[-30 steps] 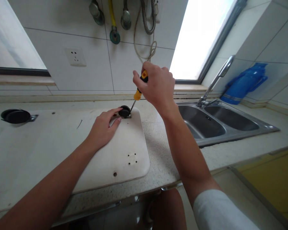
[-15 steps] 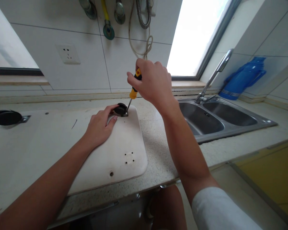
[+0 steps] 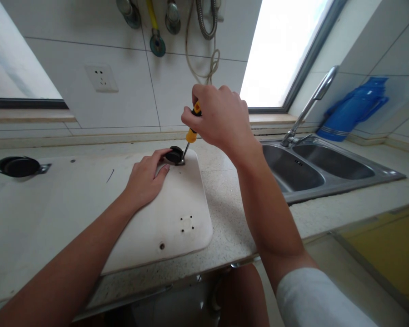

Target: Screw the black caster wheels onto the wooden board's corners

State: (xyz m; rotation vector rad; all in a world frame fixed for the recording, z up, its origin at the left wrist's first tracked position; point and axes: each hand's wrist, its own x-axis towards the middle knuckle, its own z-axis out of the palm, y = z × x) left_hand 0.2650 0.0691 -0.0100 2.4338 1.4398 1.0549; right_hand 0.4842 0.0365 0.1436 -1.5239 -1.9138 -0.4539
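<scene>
My right hand (image 3: 221,120) is wrapped round the yellow and black handle of a screwdriver (image 3: 192,135). Its shaft slants down to the metal plate of a black caster (image 3: 174,155), where the tip meets the plate's right side. My left hand (image 3: 146,179) rests on the white board (image 3: 139,240), forefinger and thumb closed about the caster's left and front sides. The caster sits near the board's far right corner. Closer to me, the board has a group of small screw holes (image 3: 187,224) and one larger hole (image 3: 162,246).
Another black caster (image 3: 18,166) is mounted at the board's far left. The board lies on a speckled countertop (image 3: 225,200). To the right are a steel double sink (image 3: 293,170) with a faucet (image 3: 310,106) and a blue thermos flask (image 3: 354,109). Pipes and a socket (image 3: 101,78) are on the wall.
The whole view has shifted slightly, so things appear a little farther right. Both hands keep their places at the caster, with the screwdriver still at its plate.
</scene>
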